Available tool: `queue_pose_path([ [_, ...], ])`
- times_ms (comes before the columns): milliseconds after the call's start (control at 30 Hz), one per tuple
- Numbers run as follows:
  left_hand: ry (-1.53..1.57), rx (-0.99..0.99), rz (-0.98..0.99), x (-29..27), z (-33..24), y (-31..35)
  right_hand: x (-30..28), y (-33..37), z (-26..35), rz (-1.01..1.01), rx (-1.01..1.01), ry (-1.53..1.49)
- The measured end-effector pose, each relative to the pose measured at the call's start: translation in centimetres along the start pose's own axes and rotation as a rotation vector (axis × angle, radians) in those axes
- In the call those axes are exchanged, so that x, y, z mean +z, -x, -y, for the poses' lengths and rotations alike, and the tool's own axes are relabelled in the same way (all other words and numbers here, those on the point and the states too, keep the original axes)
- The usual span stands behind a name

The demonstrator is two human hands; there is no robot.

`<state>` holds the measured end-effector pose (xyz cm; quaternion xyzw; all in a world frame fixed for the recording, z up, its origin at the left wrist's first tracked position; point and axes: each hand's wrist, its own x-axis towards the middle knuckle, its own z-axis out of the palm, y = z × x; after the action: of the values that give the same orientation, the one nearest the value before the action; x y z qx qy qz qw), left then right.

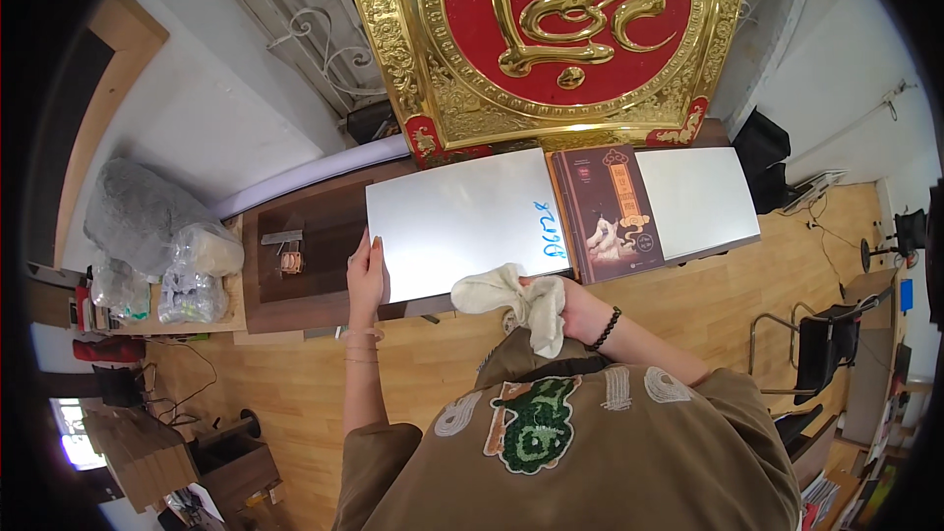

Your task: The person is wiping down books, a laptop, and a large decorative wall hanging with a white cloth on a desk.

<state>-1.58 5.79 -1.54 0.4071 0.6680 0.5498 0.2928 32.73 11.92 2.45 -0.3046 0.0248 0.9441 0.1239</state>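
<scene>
Bunching a white cloth [506, 297], the right hand [572, 313] has its grip closed around the folds, beside the white panel [457, 221]. The left hand [366, 280] pinches that panel's left edge, apparently to steady it; the underside of the grip is hidden. The panel lies flat on the dark brown bench [315, 285]. A maroon printed cover [602, 216] sits between it and a second pale panel [698, 197]. Beyond, an ornate gold frame [570, 128] occupies the far side, leaving the near side for the panels.

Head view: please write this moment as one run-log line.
left hand: at left edge of panel | right hand: holds cloth | book: right of panel | frame: behind panel
</scene>
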Motion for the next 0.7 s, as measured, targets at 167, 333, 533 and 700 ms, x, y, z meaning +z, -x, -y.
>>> queue_pose_path([
  [167,-0.057,-0.103,0.008,-2.2,3.2,-0.2,6.1,4.0,-0.1,0.218,0.179,-0.054],
  [333,-0.560,0.162,-0.173,-1.1,1.7,-0.4,7.3,10.7,1.4,0.190,-0.417,0.869],
  [533,-0.387,0.354,-0.162,8.5,-11.6,3.2,0.2,17.8,5.5,0.116,-0.783,0.331],
  [700,-0.089,0.388,0.407,18.9,-19.6,7.5,-12.3,23.7,12.5,-0.164,-1.015,0.059],
])
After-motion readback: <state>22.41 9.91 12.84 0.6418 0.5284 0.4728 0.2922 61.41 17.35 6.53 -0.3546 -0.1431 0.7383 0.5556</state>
